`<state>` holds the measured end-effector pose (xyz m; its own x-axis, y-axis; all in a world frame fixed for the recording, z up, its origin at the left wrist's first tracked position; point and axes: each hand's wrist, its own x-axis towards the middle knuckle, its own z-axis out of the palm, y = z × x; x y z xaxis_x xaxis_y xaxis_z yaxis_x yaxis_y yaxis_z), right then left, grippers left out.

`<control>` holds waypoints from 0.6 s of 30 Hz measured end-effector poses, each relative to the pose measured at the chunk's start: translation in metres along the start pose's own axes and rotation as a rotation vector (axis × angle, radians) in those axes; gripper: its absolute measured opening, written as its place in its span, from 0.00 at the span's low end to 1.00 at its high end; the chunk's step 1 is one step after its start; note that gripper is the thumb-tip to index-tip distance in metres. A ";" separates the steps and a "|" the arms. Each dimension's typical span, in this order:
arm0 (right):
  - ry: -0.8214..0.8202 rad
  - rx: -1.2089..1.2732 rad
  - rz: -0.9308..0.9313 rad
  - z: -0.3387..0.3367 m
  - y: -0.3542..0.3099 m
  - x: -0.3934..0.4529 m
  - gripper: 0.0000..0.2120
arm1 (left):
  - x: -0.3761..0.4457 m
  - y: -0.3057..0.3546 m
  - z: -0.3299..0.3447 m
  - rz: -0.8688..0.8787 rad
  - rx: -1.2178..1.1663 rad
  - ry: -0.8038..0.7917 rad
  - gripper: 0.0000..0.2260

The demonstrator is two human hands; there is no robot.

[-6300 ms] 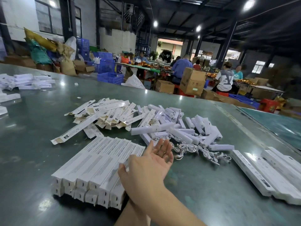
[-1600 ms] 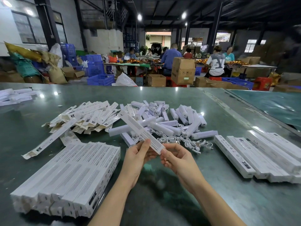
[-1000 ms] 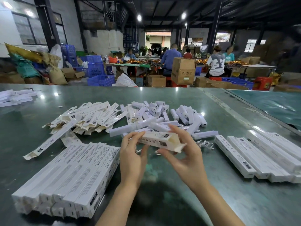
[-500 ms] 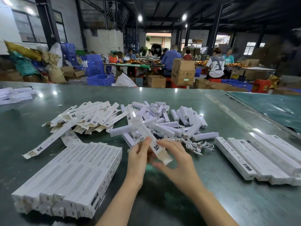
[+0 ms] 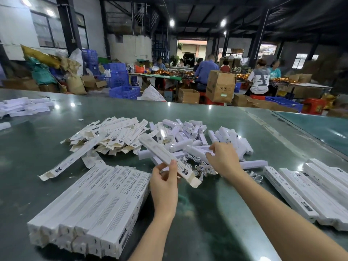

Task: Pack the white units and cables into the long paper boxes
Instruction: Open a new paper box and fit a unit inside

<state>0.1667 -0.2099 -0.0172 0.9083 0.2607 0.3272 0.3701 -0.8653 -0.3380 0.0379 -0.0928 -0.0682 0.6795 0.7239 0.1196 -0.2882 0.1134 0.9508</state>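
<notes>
Left hand [image 5: 164,185] pinches a long white paper box [image 5: 168,159] between thumb and fingers near its open near end, held tilted above the dark green table [image 5: 216,213]. Right hand [image 5: 223,159] reaches into the heap of white plastic units [image 5: 190,136], fingers curled onto one white bar; whether it is gripped cannot be told. Coiled white cables [image 5: 204,169] lie tangled just beside that hand, at the heap's near edge. Flat unfolded white cartons [image 5: 113,134] are heaped left of the units. A stack of closed printed white boxes [image 5: 98,202] sits near left; a further row of white boxes [image 5: 316,189] lies at right.
</notes>
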 end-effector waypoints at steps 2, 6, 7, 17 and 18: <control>-0.027 -0.123 -0.027 0.007 -0.006 0.007 0.14 | 0.000 -0.001 0.000 0.006 -0.003 -0.002 0.14; -0.064 -0.233 0.007 0.018 -0.010 0.010 0.10 | 0.001 -0.004 0.001 0.029 0.002 0.002 0.13; -0.078 -0.225 0.029 0.019 -0.010 0.012 0.10 | 0.002 -0.005 0.001 0.034 0.006 0.002 0.12; -0.116 -0.079 0.060 0.021 -0.008 0.009 0.09 | 0.003 -0.005 -0.001 0.035 0.011 -0.025 0.09; -0.070 -0.017 0.062 0.019 -0.007 0.006 0.08 | 0.003 -0.005 -0.001 0.031 0.013 -0.028 0.09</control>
<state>0.1731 -0.1939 -0.0299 0.9409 0.2356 0.2433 0.3103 -0.8877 -0.3403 0.0409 -0.0907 -0.0733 0.6891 0.7076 0.1566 -0.3006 0.0825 0.9502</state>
